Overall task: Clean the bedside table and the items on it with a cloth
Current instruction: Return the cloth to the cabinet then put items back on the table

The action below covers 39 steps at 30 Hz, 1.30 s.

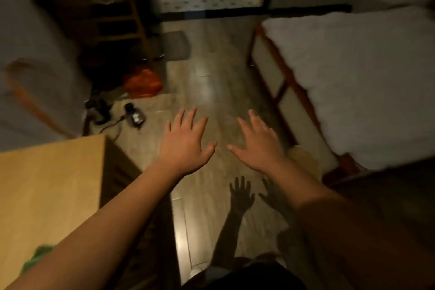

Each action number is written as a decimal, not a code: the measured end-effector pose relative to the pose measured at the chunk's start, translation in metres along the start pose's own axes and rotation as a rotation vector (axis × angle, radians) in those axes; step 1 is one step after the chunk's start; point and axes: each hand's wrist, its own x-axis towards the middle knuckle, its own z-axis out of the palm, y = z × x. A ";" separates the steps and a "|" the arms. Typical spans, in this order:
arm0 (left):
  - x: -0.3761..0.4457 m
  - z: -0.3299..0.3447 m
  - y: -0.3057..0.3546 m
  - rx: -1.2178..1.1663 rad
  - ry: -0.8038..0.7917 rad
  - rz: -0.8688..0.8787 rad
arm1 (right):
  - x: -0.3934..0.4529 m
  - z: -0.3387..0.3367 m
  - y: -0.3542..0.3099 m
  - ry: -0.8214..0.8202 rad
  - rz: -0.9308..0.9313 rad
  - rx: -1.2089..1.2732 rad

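Hands out front, both empty: the left hand (186, 141) has its grip spread wide, fingers straight and fanned, palm down, and the right hand (255, 143) mirrors it just beside, thumbs pointing at each other with a small gap between. Neither touches anything; both hover above the wooden floor (211, 82), and their two shadows (242, 195) fall on the boards nearer the camera than the hands. Left of the left forearm sits the counter (51, 183), a light wood bedside top, its corner near the wrist. At the counter's near edge, half hidden under the left forearm, a green cloth (35, 259) peeks out, blurred. Beyond the counter, on the floor, lie a small dark bottle (135, 115) and a dark cable, and farther off something orange (143, 82), too soft to name. Across the floor from the counter stands a bed (353, 77) with white bedding on a reddish frame.
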 end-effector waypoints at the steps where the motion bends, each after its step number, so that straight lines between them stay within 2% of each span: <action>1: 0.014 0.002 0.029 -0.002 -0.004 0.080 | -0.013 -0.008 0.031 0.022 0.064 0.009; 4: 0.047 0.007 0.125 -0.033 -0.030 0.294 | -0.064 -0.030 0.126 0.045 0.260 0.034; 9: 0.076 0.020 0.292 -0.089 -0.096 0.550 | -0.161 -0.058 0.266 0.113 0.557 0.065; 11: 0.078 0.028 0.353 -0.101 -0.137 0.641 | -0.197 -0.066 0.312 0.094 0.665 0.097; 15: 0.078 0.047 0.481 -0.087 -0.192 0.863 | -0.276 -0.085 0.401 0.157 0.836 0.070; 18: 0.079 0.061 0.562 -0.094 -0.234 0.964 | -0.326 -0.098 0.460 0.145 0.967 0.080; 20: 0.084 0.065 0.583 -0.095 -0.225 0.975 | -0.338 -0.103 0.478 0.137 1.001 0.119; 25: 0.118 0.087 0.688 -0.143 -0.256 1.092 | -0.365 -0.108 0.556 0.175 1.143 0.151; 29: 0.162 0.104 0.765 -0.163 -0.251 1.172 | -0.350 -0.116 0.624 0.205 1.168 0.146; 34: 0.227 0.112 0.861 -0.170 -0.263 1.232 | -0.321 -0.134 0.712 0.200 1.302 0.186; 39: 0.288 0.116 0.946 -0.137 -0.239 1.266 | -0.305 -0.164 0.794 0.246 1.317 0.154</action>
